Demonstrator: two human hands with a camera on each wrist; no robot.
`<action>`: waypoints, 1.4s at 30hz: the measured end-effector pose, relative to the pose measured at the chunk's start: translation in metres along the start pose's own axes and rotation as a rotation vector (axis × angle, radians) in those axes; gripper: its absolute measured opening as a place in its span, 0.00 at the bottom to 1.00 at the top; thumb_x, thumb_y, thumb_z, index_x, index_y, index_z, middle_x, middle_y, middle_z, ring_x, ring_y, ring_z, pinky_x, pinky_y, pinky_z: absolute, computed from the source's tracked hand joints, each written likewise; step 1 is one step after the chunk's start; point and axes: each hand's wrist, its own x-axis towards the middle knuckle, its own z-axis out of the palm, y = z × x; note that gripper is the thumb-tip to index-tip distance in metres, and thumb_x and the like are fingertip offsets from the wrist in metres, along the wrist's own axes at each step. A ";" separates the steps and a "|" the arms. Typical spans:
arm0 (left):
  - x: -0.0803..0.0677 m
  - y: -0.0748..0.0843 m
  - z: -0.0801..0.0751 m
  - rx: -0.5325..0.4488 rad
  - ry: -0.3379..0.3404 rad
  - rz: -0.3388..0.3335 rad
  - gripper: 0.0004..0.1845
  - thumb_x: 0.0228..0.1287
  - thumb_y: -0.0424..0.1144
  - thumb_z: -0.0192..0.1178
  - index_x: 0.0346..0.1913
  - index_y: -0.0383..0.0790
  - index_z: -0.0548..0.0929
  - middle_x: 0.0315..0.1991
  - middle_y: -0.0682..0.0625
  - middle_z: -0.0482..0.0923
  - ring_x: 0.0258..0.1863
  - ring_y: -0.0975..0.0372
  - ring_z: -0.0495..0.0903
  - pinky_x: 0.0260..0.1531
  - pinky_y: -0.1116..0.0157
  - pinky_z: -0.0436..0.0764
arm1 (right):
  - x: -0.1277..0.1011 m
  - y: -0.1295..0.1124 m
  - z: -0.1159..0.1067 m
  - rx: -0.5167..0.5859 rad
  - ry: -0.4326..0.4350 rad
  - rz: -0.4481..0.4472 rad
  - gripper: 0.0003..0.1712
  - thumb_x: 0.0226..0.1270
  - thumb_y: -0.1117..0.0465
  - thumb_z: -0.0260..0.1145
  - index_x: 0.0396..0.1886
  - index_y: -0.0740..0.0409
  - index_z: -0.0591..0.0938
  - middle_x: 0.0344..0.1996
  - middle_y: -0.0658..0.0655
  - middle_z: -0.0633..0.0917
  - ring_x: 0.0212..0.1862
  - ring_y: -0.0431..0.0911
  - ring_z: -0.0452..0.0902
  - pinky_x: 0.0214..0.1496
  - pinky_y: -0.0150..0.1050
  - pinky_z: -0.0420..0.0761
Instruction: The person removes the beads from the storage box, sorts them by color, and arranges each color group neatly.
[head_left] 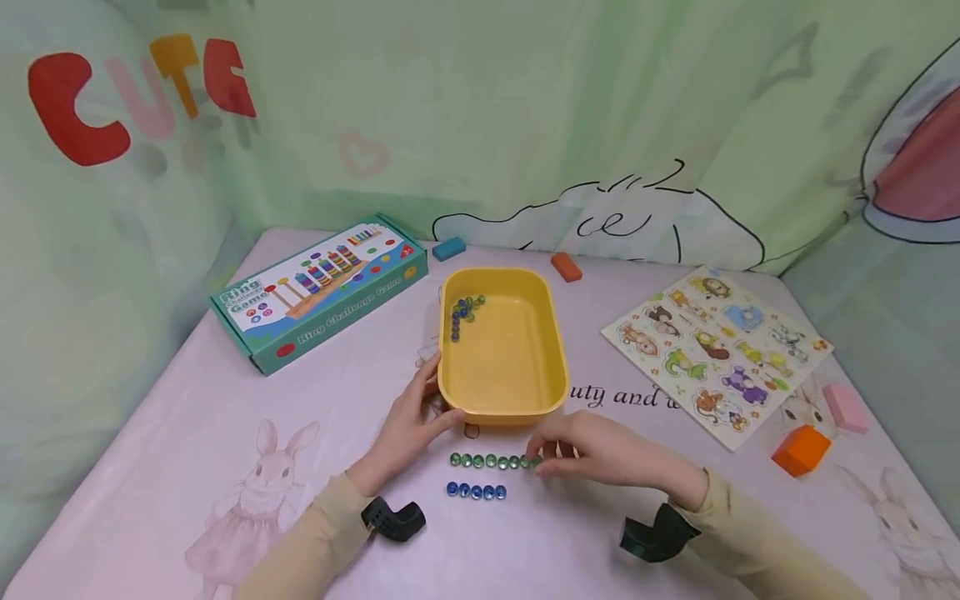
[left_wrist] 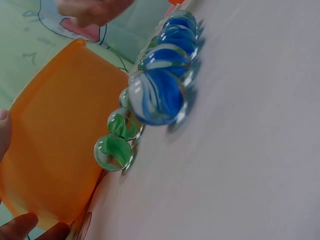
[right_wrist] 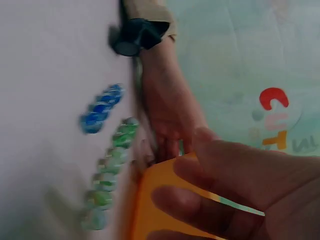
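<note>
The left hand (head_left: 408, 429) grips the yellow tray's (head_left: 551, 333) near-left corner. The right hand (head_left: 600, 454), fingers curled, pinches the rightmost marble in the green row (head_left: 491, 461) on the desk (head_left: 187, 433); the blue row (head_left: 476, 491) lies nearer.

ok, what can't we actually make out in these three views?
- Head view: whether the right hand pinches a marble at the end of the green marble row; its fingers cover that end.
- Head view: the marbles in the yellow tray are too small to count.
- Right wrist view: motion blur smears the green row and the blue marble row; no count.
- Left wrist view: the left hand is cut by the frame edge.
</note>
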 end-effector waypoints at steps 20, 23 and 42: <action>0.003 -0.002 -0.004 -0.004 -0.014 -0.017 0.46 0.59 0.45 0.63 0.73 0.54 0.45 0.70 0.49 0.57 0.63 0.55 0.68 0.65 0.53 0.62 | 0.114 -0.002 -0.057 0.069 0.194 0.177 0.08 0.63 0.58 0.64 0.37 0.58 0.80 0.27 0.54 0.79 0.29 0.47 0.72 0.31 0.35 0.76; 0.004 -0.002 -0.002 -0.017 -0.019 -0.033 0.45 0.59 0.41 0.63 0.73 0.51 0.45 0.71 0.46 0.56 0.64 0.52 0.66 0.66 0.51 0.59 | 0.129 0.003 -0.056 0.008 0.205 0.206 0.08 0.62 0.58 0.64 0.37 0.58 0.80 0.26 0.54 0.79 0.27 0.46 0.72 0.29 0.32 0.74; 0.001 -0.002 -0.003 -0.046 -0.020 -0.007 0.44 0.59 0.46 0.63 0.72 0.59 0.47 0.69 0.50 0.59 0.64 0.55 0.67 0.66 0.51 0.60 | 0.184 0.021 -0.041 -0.210 0.082 0.335 0.14 0.62 0.58 0.65 0.47 0.52 0.81 0.40 0.53 0.81 0.40 0.47 0.73 0.46 0.36 0.77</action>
